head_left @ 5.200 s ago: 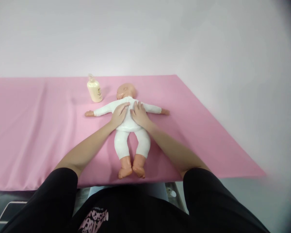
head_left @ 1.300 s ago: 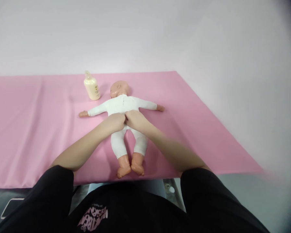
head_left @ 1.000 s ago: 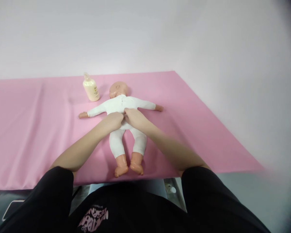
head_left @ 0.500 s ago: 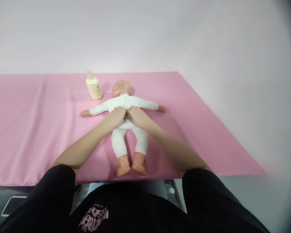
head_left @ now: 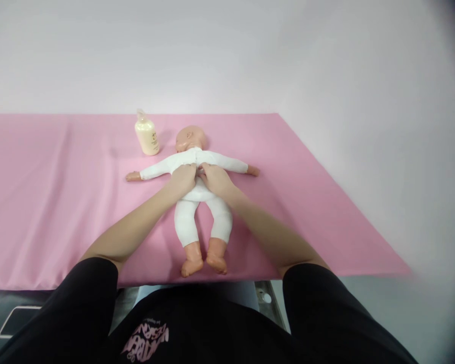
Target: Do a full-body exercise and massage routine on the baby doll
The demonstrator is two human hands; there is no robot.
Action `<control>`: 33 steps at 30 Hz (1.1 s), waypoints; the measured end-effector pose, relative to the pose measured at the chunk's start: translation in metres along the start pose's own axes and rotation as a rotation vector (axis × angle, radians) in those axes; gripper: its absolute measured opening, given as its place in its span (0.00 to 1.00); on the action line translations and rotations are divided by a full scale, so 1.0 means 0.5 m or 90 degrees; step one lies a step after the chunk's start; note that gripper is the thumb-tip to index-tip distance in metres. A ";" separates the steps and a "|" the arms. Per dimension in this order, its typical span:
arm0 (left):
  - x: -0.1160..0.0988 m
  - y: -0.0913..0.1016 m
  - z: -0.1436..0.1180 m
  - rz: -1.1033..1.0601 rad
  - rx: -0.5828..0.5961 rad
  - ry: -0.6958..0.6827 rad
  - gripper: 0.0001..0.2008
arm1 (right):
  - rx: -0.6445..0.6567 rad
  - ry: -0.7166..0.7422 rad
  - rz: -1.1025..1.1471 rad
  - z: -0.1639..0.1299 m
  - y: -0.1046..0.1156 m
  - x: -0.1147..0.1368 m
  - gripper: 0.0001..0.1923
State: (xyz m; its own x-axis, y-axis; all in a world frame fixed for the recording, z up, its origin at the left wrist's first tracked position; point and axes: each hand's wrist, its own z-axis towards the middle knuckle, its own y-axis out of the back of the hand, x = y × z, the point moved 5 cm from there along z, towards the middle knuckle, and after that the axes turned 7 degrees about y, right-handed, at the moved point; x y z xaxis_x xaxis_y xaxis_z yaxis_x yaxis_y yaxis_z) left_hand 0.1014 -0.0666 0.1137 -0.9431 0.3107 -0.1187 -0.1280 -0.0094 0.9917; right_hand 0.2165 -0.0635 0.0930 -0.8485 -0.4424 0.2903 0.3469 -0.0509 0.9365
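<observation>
A baby doll point(head_left: 200, 193) with a white cloth body and bare plastic head, hands and feet lies with its arms spread. Its head points away from me and is turned to one side, with an ear showing. My left hand point(head_left: 184, 178) rests on the middle of its torso, fingers curled in and closed on the white cloth. Close beside it, my right hand point(head_left: 215, 179) is closed in the same way, thumb and fingers pinching at the torso. The fingertips of both hands are partly hidden, so how much cloth they hold is unclear.
A pump bottle point(head_left: 147, 135) of pale yellow liquid stands beyond the doll's left-side arm in view. A pink sheet point(head_left: 307, 222) covers the table, which ends at a white wall point(head_left: 227, 55). A phone point(head_left: 18, 322) lies below the table edge at lower left.
Both hands have shifted very slightly up the doll's torso toward its head, and a small gap shows between them. The doll and bottle stay put.
</observation>
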 end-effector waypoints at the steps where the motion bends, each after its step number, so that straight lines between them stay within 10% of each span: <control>1: 0.001 -0.004 0.005 0.000 -0.002 -0.002 0.16 | -0.002 0.008 0.006 0.003 -0.003 -0.002 0.14; 33: 0.038 -0.042 0.055 -0.057 -0.177 -0.056 0.16 | -0.117 0.116 0.022 0.026 -0.016 -0.053 0.19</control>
State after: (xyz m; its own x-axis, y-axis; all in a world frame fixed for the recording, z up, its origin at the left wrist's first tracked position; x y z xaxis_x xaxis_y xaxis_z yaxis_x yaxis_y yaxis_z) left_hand 0.0945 -0.0345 0.0919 -0.8953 0.4036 -0.1887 -0.3001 -0.2335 0.9249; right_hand 0.2310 -0.0398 0.0802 -0.7549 -0.5997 0.2655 0.4547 -0.1869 0.8708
